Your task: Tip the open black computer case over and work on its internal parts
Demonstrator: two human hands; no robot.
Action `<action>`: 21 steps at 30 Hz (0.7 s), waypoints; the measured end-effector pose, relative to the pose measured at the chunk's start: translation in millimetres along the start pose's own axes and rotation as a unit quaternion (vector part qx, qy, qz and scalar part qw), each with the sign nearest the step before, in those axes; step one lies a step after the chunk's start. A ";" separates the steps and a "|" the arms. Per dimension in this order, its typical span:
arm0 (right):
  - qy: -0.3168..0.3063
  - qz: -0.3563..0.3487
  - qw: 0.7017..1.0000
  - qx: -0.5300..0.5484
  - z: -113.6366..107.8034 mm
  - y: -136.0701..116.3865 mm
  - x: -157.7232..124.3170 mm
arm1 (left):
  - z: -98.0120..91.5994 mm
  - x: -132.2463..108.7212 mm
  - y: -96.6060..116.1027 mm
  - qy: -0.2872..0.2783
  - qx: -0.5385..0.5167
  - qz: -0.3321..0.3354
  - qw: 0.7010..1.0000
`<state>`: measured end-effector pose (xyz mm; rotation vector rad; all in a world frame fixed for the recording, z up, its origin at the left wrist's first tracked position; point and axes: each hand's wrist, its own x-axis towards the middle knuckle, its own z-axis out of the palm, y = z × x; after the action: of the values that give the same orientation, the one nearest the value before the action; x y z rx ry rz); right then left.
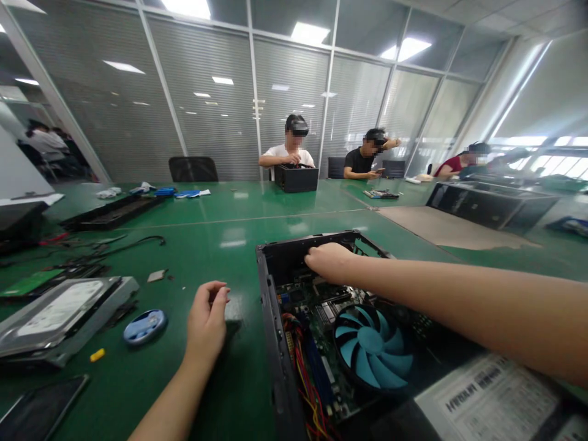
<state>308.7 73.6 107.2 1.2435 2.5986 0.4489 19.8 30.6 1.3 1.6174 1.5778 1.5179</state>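
Observation:
An open black computer case (265,306) lies in front of me on the green table, its inside facing up. My right hand (331,262) is inside it near the far wall, fingers curled, their tips hidden from view. Below my right forearm are a cooling fan with teal blades (370,340), a circuit board (298,298), a bundle of coloured wires (301,361) and a labelled power supply (498,398). My left hand (206,318) is left of the case, over the table. Its thumb and forefinger meet in a loose pinch; anything between them is too small to make out.
On the left lie a hard drive (59,312), a round blue dish (144,326), a yellow piece (97,354), a phone-like black slab (43,407) and cables (133,244). Across the table, a person (288,150) handles another case (297,179). Cardboard (441,228) lies right.

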 end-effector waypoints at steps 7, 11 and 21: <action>-0.003 0.022 1.000 0.005 1.2 -1.8 4.5 | 0.4 -0.6 0.9 -0.007 -0.002 0.004 1.000; -0.002 0.028 1.000 0.008 -4.9 -1.6 1.9 | -0.7 -0.1 1.3 -0.012 0.004 0.008 1.000; 0.067 0.080 0.993 0.046 -29.3 10.3 -12.9 | -2.1 -0.4 -3.1 -0.008 0.007 0.018 1.000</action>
<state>314.4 64.6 139.1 1.5095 2.6678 0.4628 16.8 30.3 -0.8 1.6710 1.5617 1.5107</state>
